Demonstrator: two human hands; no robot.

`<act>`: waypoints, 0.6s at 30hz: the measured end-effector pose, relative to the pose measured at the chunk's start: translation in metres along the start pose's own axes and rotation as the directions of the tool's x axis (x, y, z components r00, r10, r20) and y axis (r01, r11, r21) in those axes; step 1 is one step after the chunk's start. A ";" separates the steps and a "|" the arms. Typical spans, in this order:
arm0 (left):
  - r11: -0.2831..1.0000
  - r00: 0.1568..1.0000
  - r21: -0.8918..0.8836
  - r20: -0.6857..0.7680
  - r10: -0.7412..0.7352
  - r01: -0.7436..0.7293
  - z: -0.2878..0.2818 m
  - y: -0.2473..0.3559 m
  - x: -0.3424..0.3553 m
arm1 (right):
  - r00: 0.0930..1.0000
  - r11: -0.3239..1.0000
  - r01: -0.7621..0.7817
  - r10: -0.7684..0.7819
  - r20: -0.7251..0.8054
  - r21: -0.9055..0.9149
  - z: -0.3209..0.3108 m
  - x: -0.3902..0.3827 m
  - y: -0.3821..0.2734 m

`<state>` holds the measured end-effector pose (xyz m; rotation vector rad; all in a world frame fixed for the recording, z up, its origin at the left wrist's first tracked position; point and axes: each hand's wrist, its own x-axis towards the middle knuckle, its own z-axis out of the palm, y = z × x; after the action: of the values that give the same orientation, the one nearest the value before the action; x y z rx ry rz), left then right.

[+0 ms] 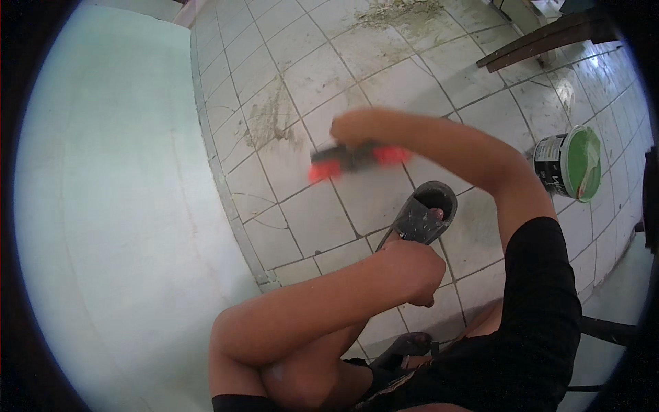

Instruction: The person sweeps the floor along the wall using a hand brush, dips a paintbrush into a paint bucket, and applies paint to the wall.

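Note:
My right hand [357, 127] is closed around a long red and black tool [353, 159], held low over the tiles near the wall. Motion blurs both, so the tool's exact kind does not show. Closer to me, my left hand [415, 269] is curled into a fist above my leg, with no object showing at it. Just beyond that fist is my foot in a dark, spotted slide sandal [415, 223]. A pale green wall [117, 206] rises along my left side, with faint vertical streaks on it.
To the right, a black and white bucket [552, 165] is tilted in view, green inside, with a pale flat-bladed tool [589, 165] in it. Scraped-off debris [398, 10] lies on the tiled floor [312, 226] at the far side. Dark wooden furniture [549, 44] juts in at upper right.

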<state>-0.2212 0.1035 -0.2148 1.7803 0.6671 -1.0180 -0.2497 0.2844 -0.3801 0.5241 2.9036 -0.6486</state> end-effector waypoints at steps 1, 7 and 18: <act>1.000 1.000 0.010 -0.014 0.009 -0.009 -0.001 0.000 0.000 | 0.997 0.999 0.007 -0.009 0.076 0.034 0.014 0.001 -0.014; 1.000 0.996 0.011 -0.089 0.020 -0.019 -0.007 -0.001 0.001 | 0.987 0.975 -0.159 0.156 -0.034 -0.157 0.017 0.072 0.020; 0.999 0.975 -0.012 -0.217 -0.035 0.033 -0.014 -0.017 -0.008 | 0.857 0.899 -0.428 0.372 -0.355 -0.092 -0.067 0.025 0.088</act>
<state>-0.2335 0.1231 -0.2131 1.8959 0.8380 -0.8481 -0.2442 0.3957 -0.3587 1.2824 2.9495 -0.2706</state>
